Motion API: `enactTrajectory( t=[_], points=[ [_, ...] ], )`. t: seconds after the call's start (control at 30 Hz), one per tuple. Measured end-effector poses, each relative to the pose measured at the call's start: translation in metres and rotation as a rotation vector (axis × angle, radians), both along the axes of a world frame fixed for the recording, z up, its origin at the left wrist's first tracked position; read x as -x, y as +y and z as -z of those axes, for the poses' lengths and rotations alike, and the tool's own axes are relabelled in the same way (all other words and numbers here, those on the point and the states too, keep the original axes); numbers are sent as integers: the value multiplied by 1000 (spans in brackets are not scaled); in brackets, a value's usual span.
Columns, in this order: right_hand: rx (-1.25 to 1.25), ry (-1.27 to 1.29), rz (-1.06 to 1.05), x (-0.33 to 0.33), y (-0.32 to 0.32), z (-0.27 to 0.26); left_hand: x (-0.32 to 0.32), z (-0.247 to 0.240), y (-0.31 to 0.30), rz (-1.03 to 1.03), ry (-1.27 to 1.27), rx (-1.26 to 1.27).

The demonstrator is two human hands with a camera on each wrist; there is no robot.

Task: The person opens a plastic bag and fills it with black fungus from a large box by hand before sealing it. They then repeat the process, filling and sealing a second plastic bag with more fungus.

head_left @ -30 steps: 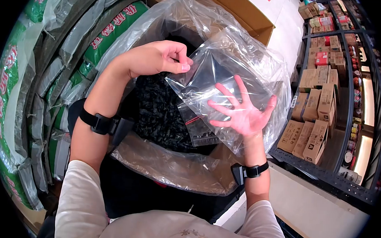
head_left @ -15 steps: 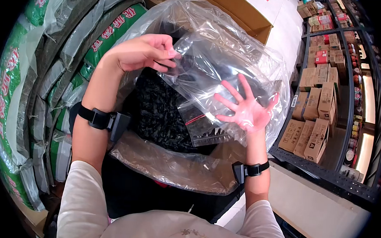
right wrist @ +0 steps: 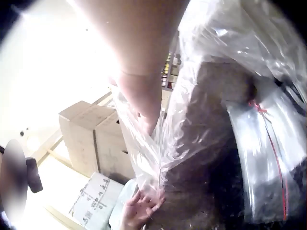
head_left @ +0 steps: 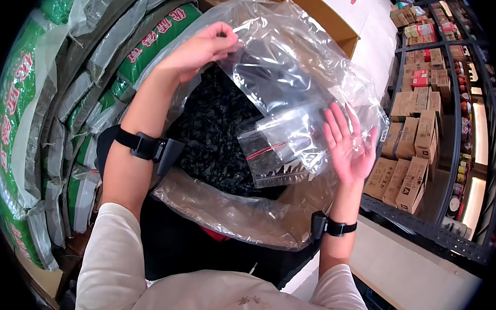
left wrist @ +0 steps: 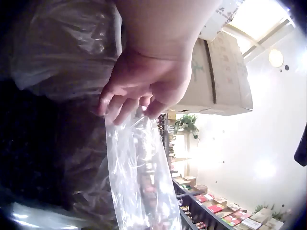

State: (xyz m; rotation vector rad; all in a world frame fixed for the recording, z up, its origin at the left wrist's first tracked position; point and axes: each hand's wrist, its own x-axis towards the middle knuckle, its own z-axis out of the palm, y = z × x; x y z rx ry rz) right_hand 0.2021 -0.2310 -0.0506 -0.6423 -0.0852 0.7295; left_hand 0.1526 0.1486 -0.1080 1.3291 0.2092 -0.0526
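Observation:
My left hand [head_left: 209,47] pinches the edge of a clear plastic bag [head_left: 274,80] between thumb and fingers, over the far left side of a lined box. In the left wrist view the bag [left wrist: 139,177] hangs down from those fingertips. My right hand [head_left: 348,146] is at the bag's right side, palm up, fingers straight, with clear film over it in the right wrist view. Dark, crinkled dried pieces [head_left: 213,130] fill the box below. Clear zip bags with a red strip [head_left: 265,150] lie on top of them, near the right hand.
The cardboard box has a clear liner [head_left: 228,207] folded over its rim. Green printed sacks [head_left: 159,35] are stacked on the left. A shelf rack with small cartons [head_left: 411,135] stands on the right, and an open carton [head_left: 317,18] sits behind.
My left hand has moved away from me, pulling the bag's edge with it. My right hand has shifted right, its spread fingers drawing closer together. More of the zip bags shows.

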Motion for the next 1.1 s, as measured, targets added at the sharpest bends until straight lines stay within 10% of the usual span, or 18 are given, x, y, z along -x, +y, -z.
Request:
enactTrajectory(
  t=[0.13,0.3,0.5,0.7,0.8,1.1],
  points=[
    [214,-118,-64,16,-26,-12,0,-13,2,-157,-85,42],
    [706,-80,337,17,-41,25,1,-16,10,-271,-311,163],
    [1101,-611,-838,79,46,42,-1,-16,10,-281,-359,304],
    [1240,-1046,-1242,101,119,135,-4,-14,5,-283,-318,374],
    [1324,-1153,-1069,125,127,203,-6,-13,4,-288,-323,378],
    [2033,-1345,-581,78,100,196,-5,-17,2,-312,-308,388]
  ],
)
